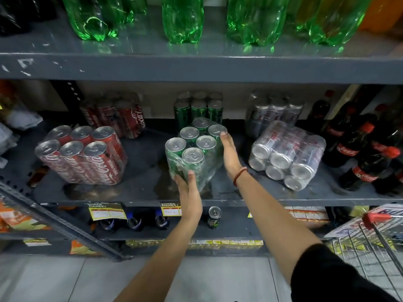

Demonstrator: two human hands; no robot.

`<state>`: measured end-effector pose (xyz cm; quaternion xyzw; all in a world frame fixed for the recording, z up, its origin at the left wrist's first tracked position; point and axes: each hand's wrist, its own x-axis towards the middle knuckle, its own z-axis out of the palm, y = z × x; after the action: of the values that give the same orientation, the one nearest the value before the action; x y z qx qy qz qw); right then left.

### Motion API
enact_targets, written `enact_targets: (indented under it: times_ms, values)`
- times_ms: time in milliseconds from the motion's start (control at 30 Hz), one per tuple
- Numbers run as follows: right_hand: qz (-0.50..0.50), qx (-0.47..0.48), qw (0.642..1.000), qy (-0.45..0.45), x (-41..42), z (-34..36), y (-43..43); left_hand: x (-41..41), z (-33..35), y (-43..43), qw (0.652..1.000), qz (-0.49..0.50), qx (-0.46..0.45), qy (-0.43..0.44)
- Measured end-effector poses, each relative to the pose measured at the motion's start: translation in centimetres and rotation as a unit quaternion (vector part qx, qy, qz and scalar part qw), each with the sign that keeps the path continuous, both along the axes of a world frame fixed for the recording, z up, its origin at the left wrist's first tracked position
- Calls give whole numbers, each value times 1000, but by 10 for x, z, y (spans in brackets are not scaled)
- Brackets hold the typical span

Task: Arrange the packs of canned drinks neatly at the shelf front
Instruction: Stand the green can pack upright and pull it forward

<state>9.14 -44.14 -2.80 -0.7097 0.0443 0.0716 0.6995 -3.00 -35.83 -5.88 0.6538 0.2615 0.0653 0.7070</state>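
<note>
Grey metal shelf (139, 192) runs across mid-frame, w/ green plastic bottles (183, 20) on the level above, top of frame. Shopping cart (375, 240) sits lower right. Dark cola bottles (353, 149) crowd the right edge of the shelf. Red Coca-Cola six-pack (82, 155) stands upright left of centre, near the front. Silver six-pack (287, 153) lies tipped on its side right of centre, can ends facing the camera. Green six-pack (194, 149) at centre frame, near the front edge, turned at an angle to it. Left hand (188, 192) presses its near bottom corner, fingers together against the wrap. Right hand (229, 153) lies flat along its right side, fingers together, tips by the back can top. More packs behind: red, green, silver. Single can (214, 216) on the lower level, just right of the left wrist.
</note>
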Motion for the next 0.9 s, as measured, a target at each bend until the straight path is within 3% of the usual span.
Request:
enact_targets:
  times_ms: [200, 433, 533, 633, 700, 767, 900]
  values:
    - [-48, -7, 996, -73, -40, -16, 18, 34, 6, 70, 998, 5, -67, -4]
    - [-85, 14, 994, -64, -69, -18, 38, 46, 5, 106, 997, -40, -60, -31]
    - [-76, 23, 996, -43, -68, -12, 24, 47, 5, 104, 996, 4, -83, -28]
    - [-104, 36, 993, -43, -63, 0, -3, 47, 4, 95, 989, 118, -88, -20]
    - [-137, 42, 987, -77, -57, 10, -27, 43, 13, 82, 979, 197, -23, -41]
    - [-175, 37, 977, -113, -49, 20, -57, 41, 28, 66, 961, 231, 100, -113]
    - [-269, -46, 943, -189, -35, 42, -127, 52, 68, 24, 901, 183, 320, -228]
